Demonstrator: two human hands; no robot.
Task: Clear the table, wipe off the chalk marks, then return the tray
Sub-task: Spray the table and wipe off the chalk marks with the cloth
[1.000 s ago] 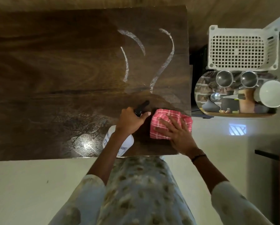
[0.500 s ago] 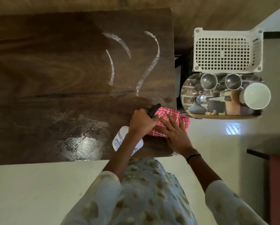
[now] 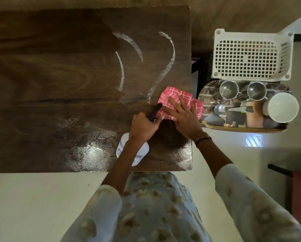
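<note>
The dark wooden table (image 3: 59,84) carries three curved white chalk marks (image 3: 165,67) near its right side. A folded pink checked cloth (image 3: 174,96) lies at the table's right edge, just below the rightmost mark. My right hand (image 3: 182,117) presses flat on the cloth with fingers spread. My left hand (image 3: 142,126) grips the black trigger head of a white spray bottle (image 3: 134,152), whose nozzle points toward the cloth. The tray (image 3: 243,129), loaded with cups, sits on a stand right of the table.
On the tray are two steel cups (image 3: 229,89), a spoon (image 3: 219,108), a white mug (image 3: 282,107) and small dark items. A white plastic basket (image 3: 249,56) stands beyond it. Wet, shiny smears (image 3: 92,147) cover the table's near part.
My right hand has slid the pink cloth away from me along the table's right edge, up to the lower end of the rightmost chalk mark. The left hand keeps hold of the spray bottle.
</note>
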